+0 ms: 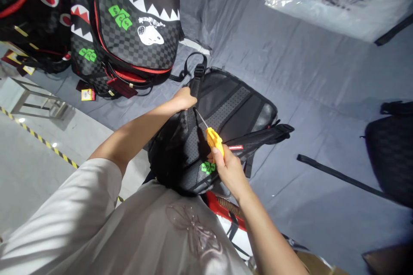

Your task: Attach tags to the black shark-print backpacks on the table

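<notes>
A black backpack (232, 103) lies back side up on the grey-covered table, its padded straps showing. Closed around one shoulder strap (197, 84) near the pack's upper left is my left hand (186, 98). My right hand (226, 163) grips a yellow-handled tool (214, 139) over the middle of the pack. The tool's thin metal shaft points up and left, its tip beside the strap just below my left hand. The other strap (264, 135) stretches out to the right. Green printed patches (208, 167) show near my right hand.
Patterned backpacks with shark teeth (138, 47) stand at the upper left. A plastic-wrapped package (338, 0) lies at the upper right of the grey cloth (309, 73). Another dark bag (392, 154) with a long strap is at the right. A small stool (14, 96) stands on the floor at left.
</notes>
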The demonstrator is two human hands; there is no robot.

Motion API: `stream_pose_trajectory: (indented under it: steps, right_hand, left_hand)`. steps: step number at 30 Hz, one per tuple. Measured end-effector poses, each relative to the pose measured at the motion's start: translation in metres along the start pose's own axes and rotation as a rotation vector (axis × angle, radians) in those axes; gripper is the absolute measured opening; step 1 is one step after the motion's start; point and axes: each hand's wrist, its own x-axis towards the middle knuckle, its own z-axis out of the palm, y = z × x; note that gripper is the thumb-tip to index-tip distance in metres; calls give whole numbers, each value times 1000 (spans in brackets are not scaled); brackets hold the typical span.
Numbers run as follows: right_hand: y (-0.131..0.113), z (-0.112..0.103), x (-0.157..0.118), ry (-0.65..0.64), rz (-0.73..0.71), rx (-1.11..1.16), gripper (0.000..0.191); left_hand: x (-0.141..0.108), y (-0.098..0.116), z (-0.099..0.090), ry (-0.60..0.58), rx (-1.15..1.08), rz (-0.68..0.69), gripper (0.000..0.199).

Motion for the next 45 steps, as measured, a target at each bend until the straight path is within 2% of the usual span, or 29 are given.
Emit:
stream_pose_trajectory:
  steps: [4, 7, 10, 12, 14, 16, 19, 22, 27, 30, 32, 34, 35, 38, 39, 40, 43, 45]
  right_hand:
    - [3, -9, -2, 137, -34, 19, 46]
    - [12, -16, 0, 263, 21, 78, 51]
    - [19, -20, 6, 305, 74, 161, 56]
    - [21, -23, 11, 321, 90, 233, 58]
    - [21, -28, 13, 265, 107, 331, 59]
    - [20, -36, 13, 106, 110, 418, 60]
    - [17, -49, 8, -109, 95, 439, 59]
    - [12, -55, 2, -113, 85, 388, 56]
    - [0, -49, -1, -59, 52, 196, 59]
    - [1, -51, -7, -125, 21, 94, 59]
    - [6, -61, -20, -123, 22, 46, 60]
    - [13, -76, -41, -80, 54, -5, 61]
    - [17, -85, -55, -115, 81, -25, 61]
    - [28, -106, -97, -405, 167, -24, 62]
    - [32, -110, -109, -463, 187, -9, 62]
    - [37, -111, -121, -486, 199, 1, 61]
    - [52, -101, -148, -449, 201, -22, 57]
    - [60, -81, -164, -430, 196, -101, 54]
  left_hand:
    - [-2, 3, -2, 5, -31, -42, 20]
    - [-3, -1, -4, -8, -74, -35, 21]
    - [-2, -9, -3, 8, -87, 20, 15]
    - [-1, -15, -3, 3, -181, 67, 13]
    - [-2, -22, -4, -41, -344, 76, 14]
    - [-4, -27, -7, -95, -491, 43, 15]
    - [-8, -33, -9, -118, -584, 12, 19]
    - [-11, -35, -4, -55, -563, 19, 17]
    - [-4, -34, 11, 111, -447, 57, 9]
    - [-1, -34, 16, 232, -307, 81, 19]
    - [-5, -37, 15, 255, -280, 114, 17]
    - [-23, -47, 10, 250, -310, 157, 21]
    - [-37, -54, 7, 253, -308, 183, 26]
    - [-100, -79, 6, 345, -170, 255, 30]
    - [-125, -89, 10, 379, -103, 280, 28]
    - [-149, -97, 15, 366, -43, 306, 26]
    - [-201, -118, 37, 176, 1, 318, 23]
    - [-212, -128, 45, 232, -219, 139, 29]
